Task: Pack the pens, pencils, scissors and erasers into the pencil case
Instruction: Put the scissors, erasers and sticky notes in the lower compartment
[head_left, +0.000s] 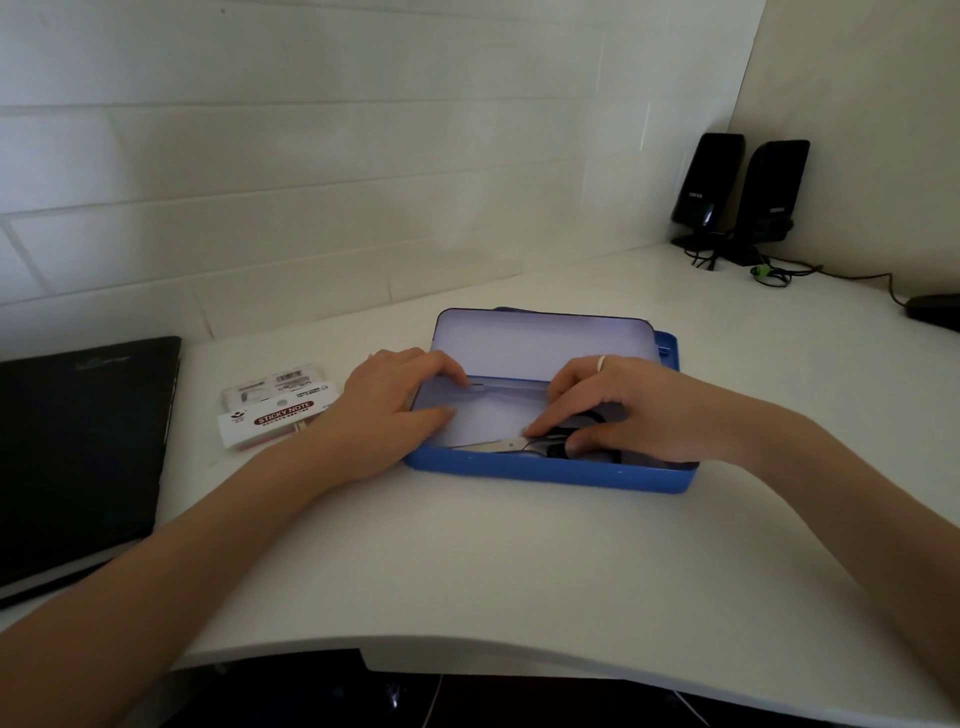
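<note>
Blue plastic makes the pencil case, which lies open on the white desk with its lid tipped up at the back. Black-handled scissors lie inside, near the front wall. The right hand rests on the scissors, fingers curled over the handles. The left hand lies on the case's left edge, fingers loosely bent. A sticky note pack and a black laptop sit to the left. Two black speakers stand in the far corner.

A home study corner is showing here: a white desk is sitting against a white tiled wall. A closed black laptop, two desktop speakers and packaged sticky notes are lying on it.
</note>
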